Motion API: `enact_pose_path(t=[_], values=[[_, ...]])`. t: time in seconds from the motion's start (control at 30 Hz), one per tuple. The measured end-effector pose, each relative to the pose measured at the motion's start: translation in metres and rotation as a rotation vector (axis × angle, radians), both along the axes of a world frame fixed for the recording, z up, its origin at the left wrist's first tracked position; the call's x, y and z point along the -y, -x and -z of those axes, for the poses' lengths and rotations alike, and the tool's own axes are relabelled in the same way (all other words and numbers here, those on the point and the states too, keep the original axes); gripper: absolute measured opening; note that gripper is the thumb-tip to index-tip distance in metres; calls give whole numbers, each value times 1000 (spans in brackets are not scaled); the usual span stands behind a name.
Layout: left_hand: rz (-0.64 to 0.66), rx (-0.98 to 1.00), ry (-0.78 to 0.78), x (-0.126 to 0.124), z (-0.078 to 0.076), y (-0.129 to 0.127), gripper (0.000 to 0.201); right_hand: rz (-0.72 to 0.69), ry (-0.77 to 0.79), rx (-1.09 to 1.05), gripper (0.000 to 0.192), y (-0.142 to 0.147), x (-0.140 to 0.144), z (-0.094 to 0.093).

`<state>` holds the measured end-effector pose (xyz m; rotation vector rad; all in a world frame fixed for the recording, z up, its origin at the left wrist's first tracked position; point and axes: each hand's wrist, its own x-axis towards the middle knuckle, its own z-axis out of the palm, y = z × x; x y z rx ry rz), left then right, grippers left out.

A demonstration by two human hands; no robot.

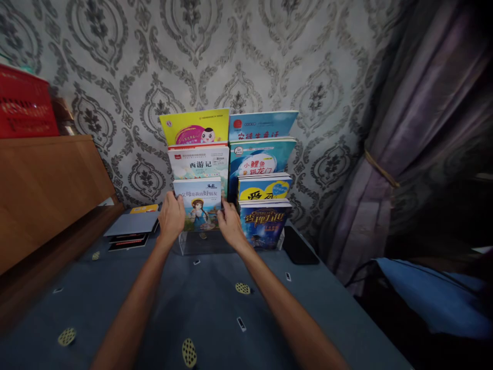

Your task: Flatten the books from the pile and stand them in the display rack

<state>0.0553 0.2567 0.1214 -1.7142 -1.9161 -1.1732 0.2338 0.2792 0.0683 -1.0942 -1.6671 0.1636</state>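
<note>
Blue-covered picture book (pixel 200 205), front left slot of clear rack (pixel 192 245): your left hand (pixel 171 217) and right hand (pixel 230 222) clamp its side edges. Neighbouring books (pixel 264 218) touch rightward; open tablecloth (pixel 208 303) lies behind your wrists.

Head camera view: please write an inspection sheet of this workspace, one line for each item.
Surface: table under a blue-grey cloth with small printed motifs.
Job's things: girl-cover book in the front left slot of a clear tiered rack, upright; seven more books behind and beside it.
Clutter: flat stack of booklets at left; dark flat object right of the rack.
Grippers: left hand grips the book's left edge; right hand its right edge.
Cables: a dark cord below the curtain, unclear.
Surroundings: patterned wallpaper, wooden cabinet, red crate, tied curtain.
</note>
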Motion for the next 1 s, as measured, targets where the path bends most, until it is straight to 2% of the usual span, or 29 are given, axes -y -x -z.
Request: enact_pose_path(t=[0.57, 1.0], values=[[26, -15, -50, 6, 3, -2, 27, -38, -42, -48, 51, -3, 9, -12], [-21, -47, -36, 3, 1, -4, 22, -85, -40, -25, 60, -1, 8, -11]])
